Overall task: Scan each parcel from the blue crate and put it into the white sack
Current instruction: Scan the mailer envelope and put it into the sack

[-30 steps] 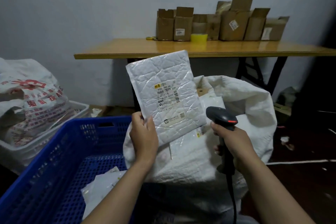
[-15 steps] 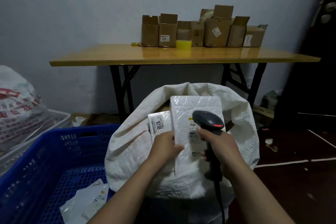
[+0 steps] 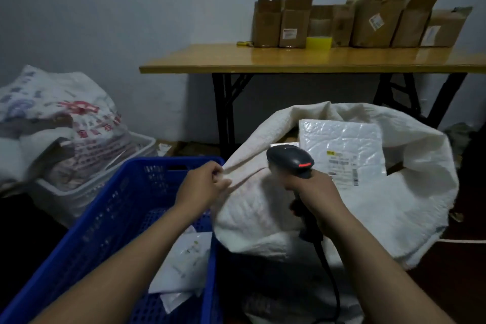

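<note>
The left hand [image 3: 203, 185] has released the bubble-mailer parcel [image 3: 342, 145], which now lies in the mouth of the white sack [image 3: 394, 205] at centre right, and it pinches the sack's rim instead. The right hand [image 3: 314, 192] grips the barcode scanner [image 3: 290, 159]. More mailers [image 3: 184, 263] wait in the blue crate [image 3: 118, 218] at lower left, its wall just beside the sack, with open room above.

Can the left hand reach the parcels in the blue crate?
Likely yes: left hand hovers over the open blue crate, parcels uncovered; it must first release the pinched white sack.
</note>
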